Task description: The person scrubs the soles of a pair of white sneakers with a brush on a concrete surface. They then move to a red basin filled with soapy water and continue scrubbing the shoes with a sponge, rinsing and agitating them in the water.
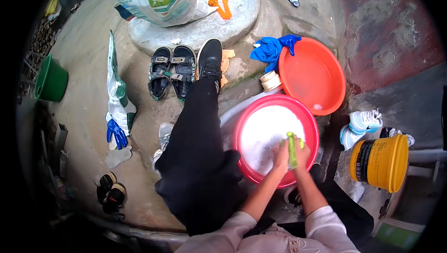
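Observation:
A pink-red plastic basin (241, 141) filled with white suds stands on the ground before me. Over its near right part, my left hand (281, 155) and my right hand (302, 151) press together on a lime-green cloth item (292, 150) between them. The item stands up narrow between the palms; its exact kind cannot be told. Touching the far right side of the basin is an orange-red basin (310, 74), with a little foam near its bottom. Blue cloth (268, 52) and a blue rubber glove (290, 41) lie at that basin's rim.
A yellow bucket (380, 162) and white sneakers (365, 123) are at the right. A grey hose (241, 105) runs behind the pink-red basin beside a cream pipe fitting (270, 81). Sandals (173, 71), a large woven sack (157, 1) and a green bucket (54, 80) stand farther left.

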The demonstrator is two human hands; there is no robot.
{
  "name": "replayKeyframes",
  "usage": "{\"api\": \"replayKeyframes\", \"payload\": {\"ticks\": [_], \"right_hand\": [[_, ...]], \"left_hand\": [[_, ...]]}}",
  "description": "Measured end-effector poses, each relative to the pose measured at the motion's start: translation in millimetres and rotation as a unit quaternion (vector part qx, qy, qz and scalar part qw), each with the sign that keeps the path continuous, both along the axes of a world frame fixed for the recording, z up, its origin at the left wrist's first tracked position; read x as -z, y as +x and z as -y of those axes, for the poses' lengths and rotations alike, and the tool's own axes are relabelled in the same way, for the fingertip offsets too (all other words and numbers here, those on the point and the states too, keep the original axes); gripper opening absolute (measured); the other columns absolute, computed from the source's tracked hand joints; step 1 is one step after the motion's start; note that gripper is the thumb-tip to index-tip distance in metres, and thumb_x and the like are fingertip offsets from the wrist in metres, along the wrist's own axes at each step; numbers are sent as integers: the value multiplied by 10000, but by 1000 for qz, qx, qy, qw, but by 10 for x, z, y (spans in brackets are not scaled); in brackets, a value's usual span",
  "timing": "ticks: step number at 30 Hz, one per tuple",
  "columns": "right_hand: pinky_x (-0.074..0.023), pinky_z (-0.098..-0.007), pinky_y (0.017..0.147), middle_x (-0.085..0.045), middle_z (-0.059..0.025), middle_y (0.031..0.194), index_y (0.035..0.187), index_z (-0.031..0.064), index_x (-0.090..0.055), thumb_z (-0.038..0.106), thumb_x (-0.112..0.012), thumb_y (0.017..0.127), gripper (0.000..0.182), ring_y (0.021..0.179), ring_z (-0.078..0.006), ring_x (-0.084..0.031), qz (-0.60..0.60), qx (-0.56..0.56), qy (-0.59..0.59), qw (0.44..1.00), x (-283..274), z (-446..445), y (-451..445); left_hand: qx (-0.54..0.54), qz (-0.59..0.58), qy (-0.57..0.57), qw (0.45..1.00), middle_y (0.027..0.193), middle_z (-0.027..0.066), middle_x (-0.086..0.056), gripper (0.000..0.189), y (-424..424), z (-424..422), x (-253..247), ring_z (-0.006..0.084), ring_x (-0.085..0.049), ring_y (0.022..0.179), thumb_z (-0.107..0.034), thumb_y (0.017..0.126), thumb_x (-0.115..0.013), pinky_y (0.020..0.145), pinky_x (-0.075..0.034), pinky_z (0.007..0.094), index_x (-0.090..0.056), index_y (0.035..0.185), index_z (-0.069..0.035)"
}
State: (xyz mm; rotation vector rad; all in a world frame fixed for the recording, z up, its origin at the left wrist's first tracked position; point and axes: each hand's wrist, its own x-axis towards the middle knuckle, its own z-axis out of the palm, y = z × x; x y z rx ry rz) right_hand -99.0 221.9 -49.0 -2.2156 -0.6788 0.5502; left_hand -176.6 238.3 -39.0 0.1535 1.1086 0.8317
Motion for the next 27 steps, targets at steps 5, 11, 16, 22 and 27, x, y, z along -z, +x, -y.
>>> {"api": "replayKeyframes", "payload": {"ticks": [5, 11, 16, 22, 27], "right_hand": [[-472, -356, 530, -665, -52, 765, 930, -11, -672, 394, -596, 886, 414, 581, -183, -596, -263, 69, 81, 959, 504, -142, 541], [-250, -437, 1074, -390, -215, 1368, 1413, 87, -363, 397, -573, 861, 667, 1288, -360, -337, 112, -177, -22, 978, 348, -252, 285], [-299, -462, 1036, -313, -286, 1378, 1430, 184, -350, 471, -646, 788, 763, 1256, -464, -310, 295, -411, -197, 840, 449, -278, -200], [-281, -474, 1064, -230, -256, 1471, 1466, 157, -246, 390, -501, 884, 677, 1355, -405, -230, -183, -277, -412, 849, 1123, -373, 111], [-29, -484, 1146, -283, -275, 1448, 1428, -38, -233, 381, -517, 879, 747, 1398, -363, -160, 14, -456, -387, 802, 1252, -102, 569]], "left_hand": [[50, -224, 34, 973, 1129, 190, -553, 570, -53, -142, 154, 256, -537, 1022, -396, 899, -569, 890, -419, 346, -497, 1185, 92], [110, -499, 24, 859, 1205, 297, -504, 493, -176, 54, 823, 452, -467, 1108, -189, 871, -534, 967, -360, 484, -415, 1286, 50], [180, -484, -30, 856, 1165, 318, -524, 486, -314, 205, 939, 460, -479, 1093, -129, 806, -533, 946, -368, 490, -454, 1245, 66], [137, -443, -104, 880, 1028, 327, -590, 578, -232, 39, 833, 463, -552, 975, -462, 899, -455, 875, -410, 490, -600, 1038, 81], [63, -377, -79, 921, 1106, 330, -569, 730, -178, 24, 936, 453, -547, 1030, -569, 910, -389, 909, -403, 469, -563, 1108, 112]]}}
